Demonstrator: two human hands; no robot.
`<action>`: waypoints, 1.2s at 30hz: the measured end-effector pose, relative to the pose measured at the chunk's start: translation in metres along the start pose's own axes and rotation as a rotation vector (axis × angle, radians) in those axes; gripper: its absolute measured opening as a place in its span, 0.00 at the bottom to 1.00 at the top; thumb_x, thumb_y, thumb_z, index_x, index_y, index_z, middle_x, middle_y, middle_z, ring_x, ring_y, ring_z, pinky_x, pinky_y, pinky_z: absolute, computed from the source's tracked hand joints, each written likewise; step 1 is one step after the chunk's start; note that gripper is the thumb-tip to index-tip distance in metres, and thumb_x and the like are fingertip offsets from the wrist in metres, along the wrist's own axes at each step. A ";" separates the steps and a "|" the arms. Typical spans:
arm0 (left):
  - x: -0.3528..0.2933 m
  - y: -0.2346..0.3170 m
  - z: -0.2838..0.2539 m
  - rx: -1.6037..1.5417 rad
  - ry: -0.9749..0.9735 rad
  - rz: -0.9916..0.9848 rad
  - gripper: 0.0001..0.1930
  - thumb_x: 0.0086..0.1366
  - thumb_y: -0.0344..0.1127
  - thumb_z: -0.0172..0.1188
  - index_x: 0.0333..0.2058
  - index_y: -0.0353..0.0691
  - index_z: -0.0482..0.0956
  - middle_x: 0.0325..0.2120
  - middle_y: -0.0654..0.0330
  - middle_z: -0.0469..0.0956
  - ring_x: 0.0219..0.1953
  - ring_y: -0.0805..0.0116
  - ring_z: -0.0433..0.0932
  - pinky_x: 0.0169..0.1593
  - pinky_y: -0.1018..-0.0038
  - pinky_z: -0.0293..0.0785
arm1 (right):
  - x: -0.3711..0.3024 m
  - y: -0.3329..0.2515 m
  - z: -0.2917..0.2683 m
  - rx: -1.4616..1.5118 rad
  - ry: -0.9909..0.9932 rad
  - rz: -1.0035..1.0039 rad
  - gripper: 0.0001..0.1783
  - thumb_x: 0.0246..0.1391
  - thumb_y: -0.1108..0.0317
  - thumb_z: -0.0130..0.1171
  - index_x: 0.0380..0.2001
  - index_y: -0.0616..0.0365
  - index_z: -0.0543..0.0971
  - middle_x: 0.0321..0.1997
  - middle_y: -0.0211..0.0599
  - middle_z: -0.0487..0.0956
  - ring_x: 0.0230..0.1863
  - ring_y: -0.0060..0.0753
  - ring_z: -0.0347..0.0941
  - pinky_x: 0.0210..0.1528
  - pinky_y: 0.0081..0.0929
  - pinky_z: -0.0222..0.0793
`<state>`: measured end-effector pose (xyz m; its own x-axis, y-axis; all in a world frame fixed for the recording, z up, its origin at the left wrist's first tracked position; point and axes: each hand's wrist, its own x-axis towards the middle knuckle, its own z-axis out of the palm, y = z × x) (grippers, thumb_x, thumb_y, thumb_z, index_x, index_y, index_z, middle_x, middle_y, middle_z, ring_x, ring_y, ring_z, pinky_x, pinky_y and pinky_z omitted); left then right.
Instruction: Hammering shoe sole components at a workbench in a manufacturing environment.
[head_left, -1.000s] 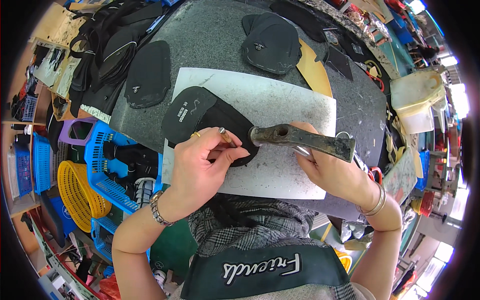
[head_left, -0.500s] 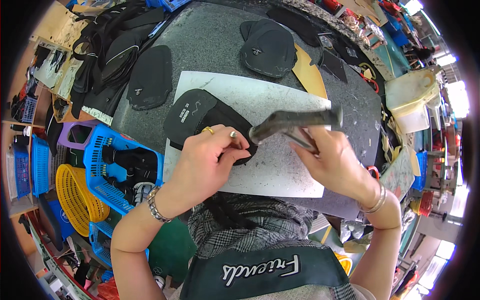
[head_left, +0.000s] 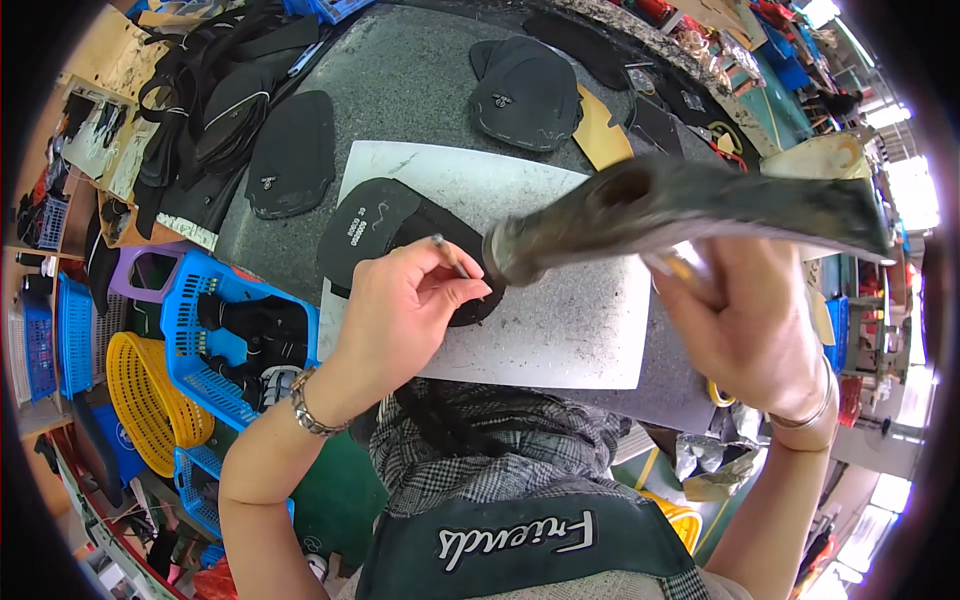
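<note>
My left hand (head_left: 395,315) is closed around a thin metal punch (head_left: 452,256), holding it tilted over a black padded piece (head_left: 362,232) with pale printing. The punch's lower tip is hidden by my fingers. This piece lies on a white board (head_left: 570,345) on the dark worktable. In my right hand (head_left: 750,330) is a hammer (head_left: 700,205), gripped by its pale handle and raised toward the camera. Its dark head hangs above the right part of the board, partly smeared by motion.
Another black padded piece (head_left: 290,155) lies left of the board. Stacked black pieces (head_left: 525,95) and a yellow sheet (head_left: 602,130) sit beyond it. Black straps and fabric (head_left: 220,105) are heaped at far left. A blue basket (head_left: 210,390) and yellow baskets (head_left: 140,400) stand left of the table.
The hammer has risen toward the camera and to the right with my right hand. My left hand stays by the black piece, and the punch now shows more clearly.
</note>
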<state>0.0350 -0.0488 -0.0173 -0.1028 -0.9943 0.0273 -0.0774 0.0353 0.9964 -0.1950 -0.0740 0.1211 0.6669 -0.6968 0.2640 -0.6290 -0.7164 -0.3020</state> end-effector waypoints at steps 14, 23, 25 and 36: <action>-0.005 0.005 0.011 0.582 0.008 0.430 0.03 0.57 0.23 0.59 0.28 0.35 0.74 0.21 0.55 0.73 0.23 0.62 0.73 0.27 0.74 0.69 | -0.004 -0.004 0.002 -0.248 -0.288 -0.051 0.22 0.44 0.76 0.64 0.45 0.63 0.73 0.30 0.43 0.74 0.28 0.41 0.71 0.31 0.32 0.67; -0.001 -0.003 0.003 0.372 -0.011 0.193 0.08 0.54 0.27 0.65 0.32 0.33 0.76 0.21 0.57 0.77 0.21 0.66 0.74 0.26 0.75 0.69 | 0.006 0.001 -0.003 0.055 0.145 -0.015 0.17 0.43 0.78 0.60 0.40 0.62 0.75 0.34 0.43 0.75 0.29 0.41 0.70 0.34 0.34 0.65; -0.004 0.001 0.005 0.514 0.004 0.285 0.06 0.55 0.24 0.62 0.32 0.33 0.77 0.25 0.55 0.78 0.24 0.70 0.76 0.28 0.77 0.70 | 0.005 0.007 0.003 0.032 0.040 -0.058 0.17 0.44 0.77 0.60 0.40 0.62 0.75 0.34 0.44 0.75 0.31 0.44 0.70 0.36 0.36 0.66; 0.004 0.002 0.006 0.242 0.023 0.114 0.04 0.57 0.24 0.62 0.32 0.34 0.76 0.22 0.57 0.79 0.23 0.73 0.78 0.28 0.78 0.71 | 0.012 -0.002 -0.002 0.136 0.115 0.122 0.18 0.44 0.81 0.60 0.42 0.62 0.74 0.30 0.43 0.75 0.33 0.38 0.73 0.40 0.30 0.66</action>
<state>0.0286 -0.0525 -0.0154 -0.1020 -0.9845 0.1429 -0.3022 0.1675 0.9384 -0.1866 -0.0806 0.1271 0.5342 -0.7832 0.3183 -0.6372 -0.6205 -0.4571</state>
